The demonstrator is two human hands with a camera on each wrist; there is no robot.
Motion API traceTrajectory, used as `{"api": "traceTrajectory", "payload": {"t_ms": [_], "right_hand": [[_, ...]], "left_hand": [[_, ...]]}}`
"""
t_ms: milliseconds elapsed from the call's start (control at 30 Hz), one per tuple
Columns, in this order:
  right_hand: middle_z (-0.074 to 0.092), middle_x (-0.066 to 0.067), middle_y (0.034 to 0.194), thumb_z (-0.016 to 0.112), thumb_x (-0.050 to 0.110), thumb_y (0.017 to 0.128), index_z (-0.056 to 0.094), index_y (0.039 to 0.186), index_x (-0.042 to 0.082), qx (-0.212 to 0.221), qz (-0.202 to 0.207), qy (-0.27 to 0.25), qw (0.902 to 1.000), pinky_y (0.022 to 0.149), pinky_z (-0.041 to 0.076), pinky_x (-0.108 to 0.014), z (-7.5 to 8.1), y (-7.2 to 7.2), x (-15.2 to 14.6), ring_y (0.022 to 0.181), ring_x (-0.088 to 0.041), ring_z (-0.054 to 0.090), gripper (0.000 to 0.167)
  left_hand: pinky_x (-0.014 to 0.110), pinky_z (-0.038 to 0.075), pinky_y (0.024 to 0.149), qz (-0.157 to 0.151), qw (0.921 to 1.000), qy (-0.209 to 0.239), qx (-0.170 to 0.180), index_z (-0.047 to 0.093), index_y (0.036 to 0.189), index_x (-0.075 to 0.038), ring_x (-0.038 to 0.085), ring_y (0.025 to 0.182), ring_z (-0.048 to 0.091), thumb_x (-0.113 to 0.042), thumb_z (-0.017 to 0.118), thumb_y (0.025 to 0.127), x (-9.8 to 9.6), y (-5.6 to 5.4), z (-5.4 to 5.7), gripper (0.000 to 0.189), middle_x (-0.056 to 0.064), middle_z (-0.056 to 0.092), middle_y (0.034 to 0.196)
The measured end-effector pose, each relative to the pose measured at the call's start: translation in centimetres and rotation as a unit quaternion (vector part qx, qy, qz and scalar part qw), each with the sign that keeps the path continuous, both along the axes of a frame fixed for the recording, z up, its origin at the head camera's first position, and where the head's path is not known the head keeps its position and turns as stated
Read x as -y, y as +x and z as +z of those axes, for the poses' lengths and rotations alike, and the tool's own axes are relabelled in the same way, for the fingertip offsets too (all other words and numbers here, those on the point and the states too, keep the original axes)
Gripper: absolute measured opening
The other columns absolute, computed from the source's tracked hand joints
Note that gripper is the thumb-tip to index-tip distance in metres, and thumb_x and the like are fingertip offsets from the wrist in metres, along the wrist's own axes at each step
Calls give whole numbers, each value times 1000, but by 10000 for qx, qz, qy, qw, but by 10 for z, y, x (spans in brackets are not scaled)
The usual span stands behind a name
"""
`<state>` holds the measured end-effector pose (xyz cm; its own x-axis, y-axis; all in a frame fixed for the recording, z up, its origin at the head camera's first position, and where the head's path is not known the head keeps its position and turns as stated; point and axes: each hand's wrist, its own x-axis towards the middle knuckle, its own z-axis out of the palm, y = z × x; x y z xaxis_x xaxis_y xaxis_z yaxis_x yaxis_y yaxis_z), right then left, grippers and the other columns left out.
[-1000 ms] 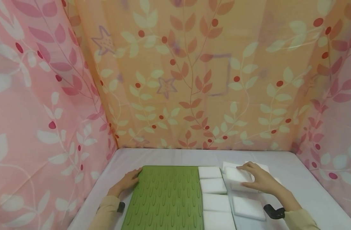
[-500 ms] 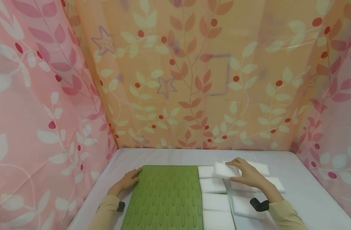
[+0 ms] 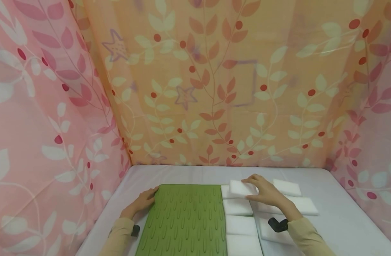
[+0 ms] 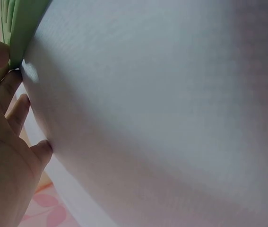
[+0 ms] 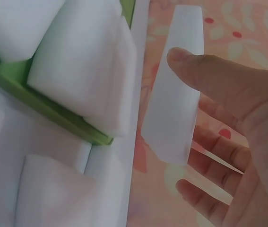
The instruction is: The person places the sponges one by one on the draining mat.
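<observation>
A white sponge block [image 3: 240, 188], likely melamine foam, is held in my right hand [image 3: 264, 192], between thumb and fingers. It hangs just over the far white block in the row on the right part of a green ridged mat [image 3: 186, 217]. The right wrist view shows the held block edge-on, the thumb [image 5: 190, 66] across its face and the fingers behind. My left hand [image 3: 142, 202] touches the mat's far left corner with fairly straight fingers. In the left wrist view, thumb and fingertips meet the green edge, other fingertips spread along the white surface.
Right of the mat lie several more white blocks, including one at the back [image 3: 287, 187] and one farther right [image 3: 305, 206]. Several blocks line the mat's right side, such as the nearest [image 3: 243, 245]. Floral curtains [image 3: 189, 89] enclose the white table [image 3: 195, 174].
My right hand has carried the sponge block leftward from the loose pile to over the mat's far right corner. The left hand and mat have stayed in place.
</observation>
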<state>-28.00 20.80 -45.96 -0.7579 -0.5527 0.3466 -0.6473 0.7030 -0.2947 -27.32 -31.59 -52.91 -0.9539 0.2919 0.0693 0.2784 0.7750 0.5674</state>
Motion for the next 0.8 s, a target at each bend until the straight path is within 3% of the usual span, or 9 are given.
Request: {"api": "traceTrajectory", "payload": {"t_ms": [433,800], "right_hand": [[56,-2,108,76,39,72,60,122,13,-213,174,-28,9996,76,49,-39,-1,-10,29,98,-19,54,59],[55,0,109,77,40,71,60,123,17,55,187,-46,9998,81,49,-41,-2,-15,57,101,-18,53,59]], "left_hand": [[69,11,103,180,9997,-5,149,37,139,2,49,131,27,-9,45,88,-4,0,2,54,27,40,139],[69,13,103,166,9998,21,108,38,138,4,50,130,29,-8,45,86,-4,1,5,54,29,41,137]]}}
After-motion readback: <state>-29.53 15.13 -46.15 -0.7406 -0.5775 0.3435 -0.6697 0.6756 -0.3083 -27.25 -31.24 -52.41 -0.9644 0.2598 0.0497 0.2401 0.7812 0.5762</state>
